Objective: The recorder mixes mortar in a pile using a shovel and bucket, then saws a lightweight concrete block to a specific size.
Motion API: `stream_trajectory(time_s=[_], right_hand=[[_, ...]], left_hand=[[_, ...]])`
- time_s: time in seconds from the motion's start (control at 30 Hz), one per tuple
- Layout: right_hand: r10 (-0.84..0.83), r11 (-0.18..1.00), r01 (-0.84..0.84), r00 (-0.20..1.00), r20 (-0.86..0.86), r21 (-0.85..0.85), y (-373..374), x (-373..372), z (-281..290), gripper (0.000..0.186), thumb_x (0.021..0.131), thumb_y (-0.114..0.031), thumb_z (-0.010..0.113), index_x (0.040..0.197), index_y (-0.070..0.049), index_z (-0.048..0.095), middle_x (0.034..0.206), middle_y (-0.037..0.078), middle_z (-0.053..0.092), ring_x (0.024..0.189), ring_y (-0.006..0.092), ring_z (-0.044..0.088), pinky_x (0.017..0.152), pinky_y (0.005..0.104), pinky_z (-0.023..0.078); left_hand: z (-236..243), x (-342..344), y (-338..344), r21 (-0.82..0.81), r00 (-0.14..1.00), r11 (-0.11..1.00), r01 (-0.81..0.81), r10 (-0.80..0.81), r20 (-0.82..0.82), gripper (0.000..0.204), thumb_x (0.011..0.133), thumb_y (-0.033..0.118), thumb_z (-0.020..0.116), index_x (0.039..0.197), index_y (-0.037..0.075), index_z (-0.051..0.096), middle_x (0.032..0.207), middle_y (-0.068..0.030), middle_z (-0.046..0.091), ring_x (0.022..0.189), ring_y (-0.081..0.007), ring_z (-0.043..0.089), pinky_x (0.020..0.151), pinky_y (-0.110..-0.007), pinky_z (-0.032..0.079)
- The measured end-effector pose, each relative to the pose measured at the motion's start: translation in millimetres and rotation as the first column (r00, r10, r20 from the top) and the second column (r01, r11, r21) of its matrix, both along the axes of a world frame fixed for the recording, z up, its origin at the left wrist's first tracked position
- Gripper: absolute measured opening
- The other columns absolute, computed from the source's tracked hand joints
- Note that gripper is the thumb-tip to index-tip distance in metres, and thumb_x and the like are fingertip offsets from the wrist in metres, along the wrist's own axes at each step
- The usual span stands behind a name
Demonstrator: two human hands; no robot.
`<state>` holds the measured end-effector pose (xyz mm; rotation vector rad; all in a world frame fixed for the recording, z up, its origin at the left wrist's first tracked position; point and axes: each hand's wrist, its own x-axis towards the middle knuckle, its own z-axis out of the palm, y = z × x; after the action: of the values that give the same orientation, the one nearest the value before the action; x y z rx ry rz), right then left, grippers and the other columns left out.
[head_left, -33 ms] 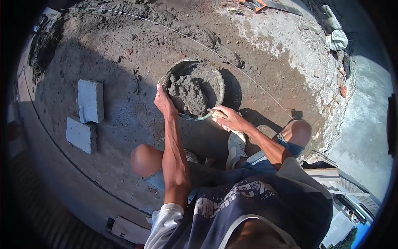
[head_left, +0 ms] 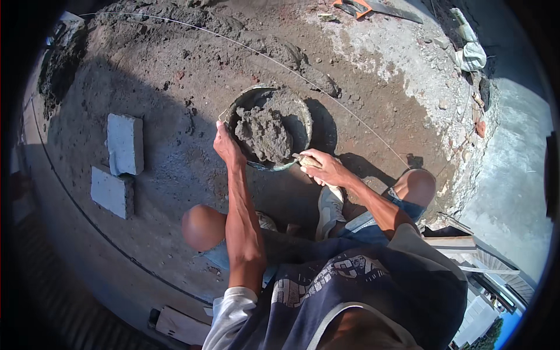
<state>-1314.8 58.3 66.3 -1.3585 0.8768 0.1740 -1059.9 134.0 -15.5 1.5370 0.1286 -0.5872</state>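
Observation:
A round bucket (head_left: pixel 308 119) holds wet grey mortar (head_left: pixel 262 134) heaped toward its middle and left. My left hand (head_left: pixel 228 143) grips the bucket's left rim beside its thin wire handle. At the lower right rim, my right hand (head_left: pixel 324 166) is closed on a pale tool handle (head_left: pixel 308 161); the tool's head is in or behind the mortar, so I cannot make out its shape. Both knees are bent on either side below the bucket.
Two pale blocks (head_left: pixel 125 143) lie at the left. A white string (head_left: pixel 356 111) crosses the ground diagonally. An orange-handled saw (head_left: pixel 396 14) lies at the top. Rubble edges a grey concrete surface (head_left: pixel 516 151) at the right, with planks (head_left: pixel 449 244) at lower right.
The mortar heap sits slightly differently in the bucket, with more of it catching light. My hands keep their grips, and the whole view has shifted very slightly.

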Motion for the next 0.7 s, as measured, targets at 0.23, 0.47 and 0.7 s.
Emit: stream_trajectory(time_s=[0.23,0.47,0.7], right_hand=[[-0.183,0.947,0.207,0.976,0.117,-0.246,-63,-71,97,0.045,0.090,-0.020,0.063,0.131,-0.007,0.048,0.089,0.004,0.060,0.060,0.0072,0.054,0.055,0.0251,0.046],[-0.245,0.209,-0.114,0.955,-0.165,-0.971,-119,-107,67,0.048,0.085,-0.019,0.066,0.129,-0.014,0.048,0.112,0.014,0.063,0.089,0.0319,0.067,0.069,0.0403,0.053],[-0.329,0.428,-0.235,0.859,-0.393,-0.873,-111,-126,42,0.044,0.086,-0.018,0.064,0.126,-0.013,0.047,0.115,0.020,0.061,0.093,0.0405,0.064,0.073,0.0479,0.052]], left_hand=[[-19,25,27,0.014,0.997,0.999,-0.040,0.041,-0.066,0.047,0.097,0.044,0.050,0.091,0.000,0.067,0.077,-0.0010,0.061,0.064,-0.0100,0.052,0.059,-0.027,0.042],[-19,22,20,0.060,0.999,0.998,-0.015,0.018,-0.044,0.048,0.098,0.043,0.049,0.096,-0.001,0.067,0.083,-0.0042,0.064,0.070,-0.0125,0.056,0.065,-0.028,0.046],[-9,16,16,0.138,1.000,0.990,-0.007,0.003,0.031,0.054,0.098,0.046,0.046,0.091,-0.003,0.067,0.079,-0.0042,0.064,0.068,-0.0140,0.054,0.065,-0.030,0.044]])
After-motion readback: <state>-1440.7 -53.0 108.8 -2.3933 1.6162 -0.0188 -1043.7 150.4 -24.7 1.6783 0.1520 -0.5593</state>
